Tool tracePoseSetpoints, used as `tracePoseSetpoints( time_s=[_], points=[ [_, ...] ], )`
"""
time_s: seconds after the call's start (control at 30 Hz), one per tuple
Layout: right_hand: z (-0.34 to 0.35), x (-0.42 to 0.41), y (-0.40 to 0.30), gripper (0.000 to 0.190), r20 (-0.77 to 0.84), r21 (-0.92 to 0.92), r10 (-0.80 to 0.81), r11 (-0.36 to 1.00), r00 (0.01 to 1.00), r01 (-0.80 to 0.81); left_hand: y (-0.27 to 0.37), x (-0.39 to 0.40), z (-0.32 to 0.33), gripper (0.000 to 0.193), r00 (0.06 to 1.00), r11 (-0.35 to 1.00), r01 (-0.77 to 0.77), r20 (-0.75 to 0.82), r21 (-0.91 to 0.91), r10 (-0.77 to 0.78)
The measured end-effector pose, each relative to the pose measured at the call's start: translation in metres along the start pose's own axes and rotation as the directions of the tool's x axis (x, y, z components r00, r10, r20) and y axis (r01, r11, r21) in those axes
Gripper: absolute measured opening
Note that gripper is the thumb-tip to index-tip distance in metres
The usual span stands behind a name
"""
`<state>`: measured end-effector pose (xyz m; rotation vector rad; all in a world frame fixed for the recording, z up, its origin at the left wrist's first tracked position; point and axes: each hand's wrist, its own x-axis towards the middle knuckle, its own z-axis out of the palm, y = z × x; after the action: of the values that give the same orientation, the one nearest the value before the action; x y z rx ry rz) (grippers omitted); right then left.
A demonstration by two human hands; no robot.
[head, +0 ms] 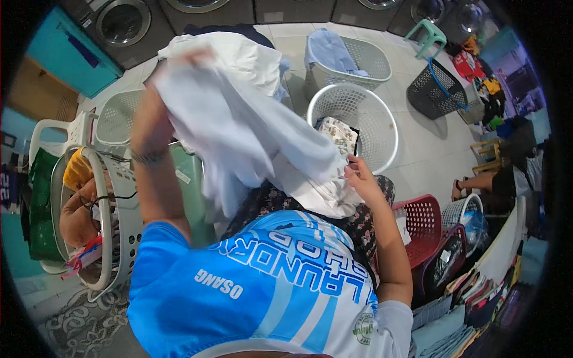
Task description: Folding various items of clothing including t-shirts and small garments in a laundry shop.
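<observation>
A pale bluish-white cloth (250, 121), blurred by motion, stretches in front of me. My left hand (154, 112), raised at the left and also blurred, grips its upper end; the fingers are hard to make out. At the other end, the bent fingers of my right hand (360, 179) pinch the cloth's edge. Another white cloth (309, 192) lies across my lap, over dark floral trousers (246, 201). Just beyond the raised cloth is a heap of white fabric (244, 56).
A white round basket (391, 143) holding printed fabric stands ahead, near a grey basket (380, 58) with blue cloth. Left is a full laundry basket (127, 215); right, a red basket (421, 223). Front-loading machines (123, 22) line the back. A person's leg (476, 182) shows at right.
</observation>
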<state>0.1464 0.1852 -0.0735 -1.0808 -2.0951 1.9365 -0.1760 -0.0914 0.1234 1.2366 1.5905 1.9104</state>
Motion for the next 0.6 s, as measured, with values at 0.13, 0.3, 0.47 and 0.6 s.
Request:
tracePoseSetpoints(
  time_s=[0.13, 0.3, 0.47, 0.6],
  points=[
    [-0.034, -0.012, 0.042, 0.039, -0.065, -0.567, -0.26, 0.804, 0.963, 0.179, 0.041, 0.076, -0.022, 0.039, 0.933, 0.878, -0.28, 0.105, -0.388, 0.343],
    [-0.056, -0.03, 0.055, 0.045, -0.118, -0.708, -0.122, 0.706, 0.985, 0.002, -0.035, 0.148, -0.105, 0.069, 0.82, 0.916, -0.288, -0.422, 0.281, 0.387],
    [-0.046, -0.033, 0.043, 0.053, -0.163, -0.794, 0.003, 0.593, 0.987, -0.133, -0.137, 0.074, 0.041, 0.034, 0.989, 0.951, -0.093, 0.14, 0.293, 0.054],
    [-0.045, 0.004, 0.081, 0.055, -0.194, -0.663, -0.016, 0.739, 0.981, -0.119, -0.2, 0.013, 0.128, 0.045, 0.761, 0.84, -0.147, 0.602, 0.523, -0.242]
  ],
)
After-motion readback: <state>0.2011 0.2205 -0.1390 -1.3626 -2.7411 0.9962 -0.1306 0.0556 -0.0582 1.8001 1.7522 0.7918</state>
